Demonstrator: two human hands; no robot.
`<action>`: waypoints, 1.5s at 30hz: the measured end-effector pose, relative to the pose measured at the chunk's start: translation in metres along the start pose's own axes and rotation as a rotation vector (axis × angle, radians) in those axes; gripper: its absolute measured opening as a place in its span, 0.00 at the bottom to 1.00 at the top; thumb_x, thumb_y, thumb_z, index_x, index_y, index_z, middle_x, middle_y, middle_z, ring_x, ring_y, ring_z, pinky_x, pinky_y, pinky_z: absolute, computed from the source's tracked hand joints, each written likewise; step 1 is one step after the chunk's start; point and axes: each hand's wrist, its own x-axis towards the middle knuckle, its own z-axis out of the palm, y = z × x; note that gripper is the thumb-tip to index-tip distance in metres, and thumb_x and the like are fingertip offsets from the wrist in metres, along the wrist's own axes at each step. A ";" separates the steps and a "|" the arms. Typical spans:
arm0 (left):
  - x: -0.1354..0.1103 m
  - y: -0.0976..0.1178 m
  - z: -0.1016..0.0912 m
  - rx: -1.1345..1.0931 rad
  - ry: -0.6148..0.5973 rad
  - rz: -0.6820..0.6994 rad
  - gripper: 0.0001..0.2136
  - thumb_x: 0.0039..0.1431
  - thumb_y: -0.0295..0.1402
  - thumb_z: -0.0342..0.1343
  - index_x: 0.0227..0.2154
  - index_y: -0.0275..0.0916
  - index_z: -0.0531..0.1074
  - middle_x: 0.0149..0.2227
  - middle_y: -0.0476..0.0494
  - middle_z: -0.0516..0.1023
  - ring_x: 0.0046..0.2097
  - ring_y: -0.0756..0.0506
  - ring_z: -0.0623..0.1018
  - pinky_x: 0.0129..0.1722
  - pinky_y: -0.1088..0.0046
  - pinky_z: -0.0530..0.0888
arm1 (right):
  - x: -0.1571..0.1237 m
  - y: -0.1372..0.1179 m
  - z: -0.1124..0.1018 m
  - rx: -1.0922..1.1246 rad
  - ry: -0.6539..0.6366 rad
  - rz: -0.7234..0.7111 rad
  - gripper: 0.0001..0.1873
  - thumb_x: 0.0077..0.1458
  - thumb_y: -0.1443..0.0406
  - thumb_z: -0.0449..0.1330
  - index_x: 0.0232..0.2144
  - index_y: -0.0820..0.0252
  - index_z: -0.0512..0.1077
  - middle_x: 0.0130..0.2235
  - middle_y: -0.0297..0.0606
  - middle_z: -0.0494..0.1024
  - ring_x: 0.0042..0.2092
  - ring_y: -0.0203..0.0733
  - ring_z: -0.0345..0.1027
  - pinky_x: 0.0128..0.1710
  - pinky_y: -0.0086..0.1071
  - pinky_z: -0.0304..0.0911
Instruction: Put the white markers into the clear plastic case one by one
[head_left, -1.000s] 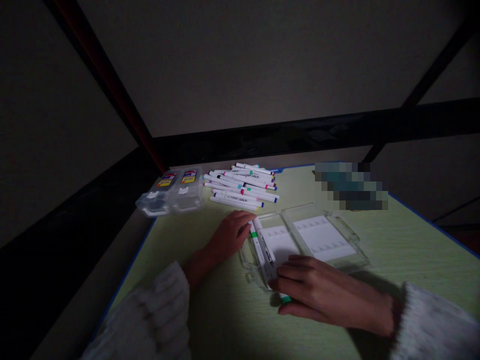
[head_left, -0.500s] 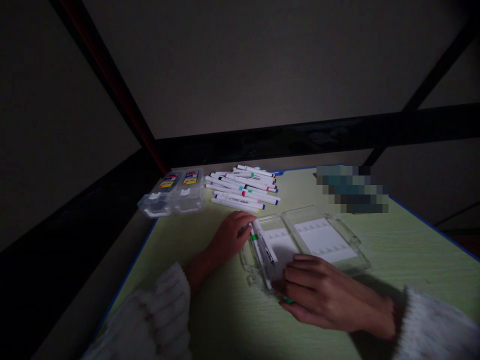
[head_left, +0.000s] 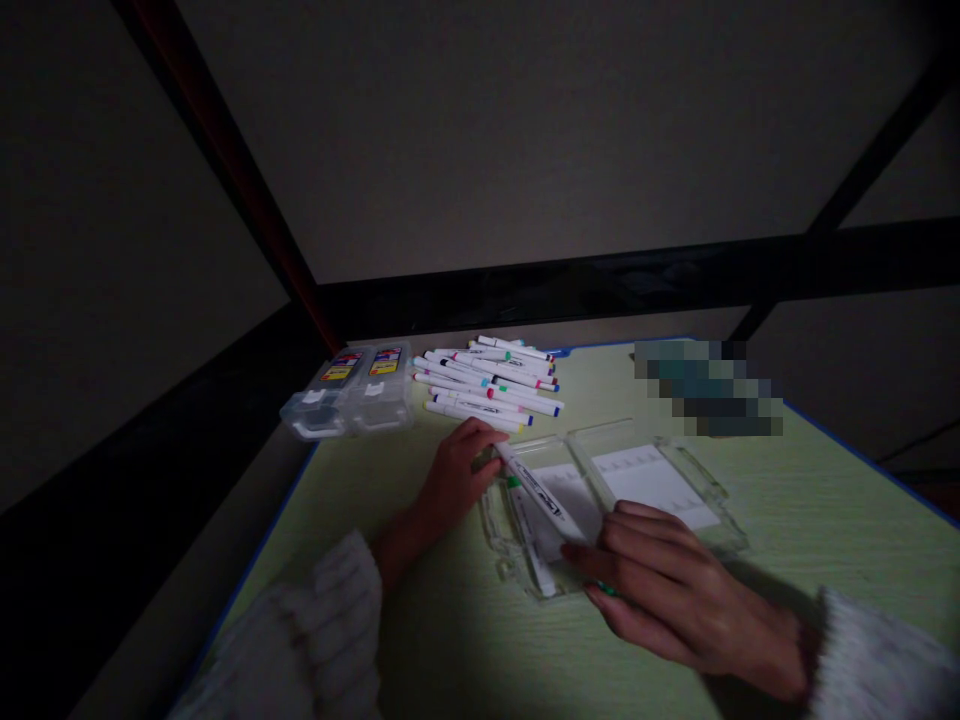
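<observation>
Lower centre of frame: slim white plastic marker [head_left: 541, 492] tilted over open clear-plastic rectangular case [head_left: 592, 475]. R hand [head_left: 679, 590], fingers holding lower end; L hand [head_left: 452, 472] at upper end, can't tell if pinching. Uneven release could prob. knock white green-banded marker [head_left: 531, 535] askew.

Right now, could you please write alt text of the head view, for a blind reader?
The left hand and right hand hold a white marker at its far and near ends, slanting over an open clear plastic case. A green-banded marker lies along the left inside. Beyond are a marker pile, two labelled clear cases and a pixelated object.
</observation>
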 end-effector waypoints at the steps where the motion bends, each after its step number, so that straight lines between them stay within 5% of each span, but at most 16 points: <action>1: 0.000 0.001 -0.001 -0.004 0.006 -0.002 0.11 0.46 0.21 0.52 0.33 0.36 0.70 0.32 0.47 0.69 0.36 0.50 0.70 0.37 0.74 0.68 | 0.000 -0.001 -0.001 -0.004 0.013 0.003 0.11 0.57 0.68 0.46 0.35 0.64 0.67 0.22 0.35 0.69 0.25 0.35 0.63 0.28 0.31 0.62; 7: -0.002 0.012 -0.001 0.019 -0.003 0.066 0.07 0.49 0.24 0.52 0.33 0.35 0.70 0.32 0.46 0.70 0.36 0.50 0.70 0.37 0.75 0.68 | 0.002 -0.001 -0.002 0.013 0.083 0.016 0.07 0.56 0.68 0.49 0.36 0.64 0.66 0.22 0.34 0.69 0.25 0.35 0.64 0.30 0.30 0.62; 10: -0.006 0.025 0.004 0.071 -0.133 0.200 0.07 0.51 0.29 0.51 0.34 0.37 0.70 0.33 0.45 0.71 0.37 0.49 0.70 0.37 0.75 0.67 | 0.002 0.001 -0.001 0.063 0.087 0.053 0.07 0.56 0.69 0.50 0.36 0.64 0.66 0.21 0.34 0.67 0.24 0.35 0.62 0.26 0.29 0.61; 16: -0.013 0.048 0.011 0.021 -0.208 0.359 0.08 0.52 0.36 0.51 0.29 0.36 0.70 0.29 0.44 0.73 0.32 0.49 0.71 0.35 0.75 0.66 | -0.010 0.007 0.006 0.185 -0.036 0.226 0.10 0.56 0.70 0.47 0.39 0.62 0.65 0.26 0.36 0.68 0.28 0.37 0.63 0.28 0.30 0.63; 21: -0.014 0.052 0.011 -0.028 -0.129 0.278 0.09 0.52 0.37 0.51 0.27 0.35 0.70 0.27 0.44 0.73 0.31 0.50 0.71 0.32 0.76 0.67 | -0.008 0.005 0.009 0.281 -0.058 0.404 0.10 0.55 0.69 0.49 0.41 0.58 0.63 0.34 0.37 0.69 0.35 0.37 0.64 0.34 0.29 0.63; 27: -0.011 0.047 0.010 -0.048 -0.081 0.336 0.08 0.53 0.34 0.51 0.28 0.34 0.71 0.28 0.45 0.74 0.31 0.51 0.71 0.33 0.77 0.67 | -0.005 0.011 0.008 0.236 0.059 0.418 0.07 0.58 0.65 0.44 0.38 0.58 0.60 0.36 0.39 0.68 0.38 0.40 0.65 0.35 0.32 0.64; 36: -0.007 0.025 0.008 0.110 0.055 0.228 0.04 0.51 0.25 0.51 0.25 0.36 0.69 0.25 0.48 0.73 0.31 0.51 0.71 0.34 0.75 0.65 | -0.018 0.050 -0.005 -0.042 0.171 0.665 0.08 0.57 0.61 0.43 0.32 0.58 0.58 0.24 0.34 0.67 0.23 0.36 0.62 0.20 0.28 0.57; 41: -0.008 0.015 0.006 0.168 0.091 0.168 0.04 0.50 0.24 0.51 0.24 0.36 0.69 0.25 0.48 0.73 0.31 0.51 0.70 0.35 0.74 0.65 | -0.028 0.076 -0.013 -0.258 0.126 0.878 0.13 0.54 0.54 0.44 0.29 0.57 0.57 0.18 0.30 0.62 0.17 0.36 0.56 0.16 0.28 0.48; 45: -0.009 0.010 0.003 0.204 0.091 0.092 0.04 0.50 0.24 0.51 0.24 0.36 0.69 0.24 0.49 0.72 0.31 0.51 0.70 0.35 0.73 0.65 | -0.037 0.091 -0.016 -0.415 -0.049 1.006 0.17 0.54 0.51 0.42 0.29 0.57 0.58 0.18 0.33 0.64 0.18 0.38 0.57 0.17 0.28 0.45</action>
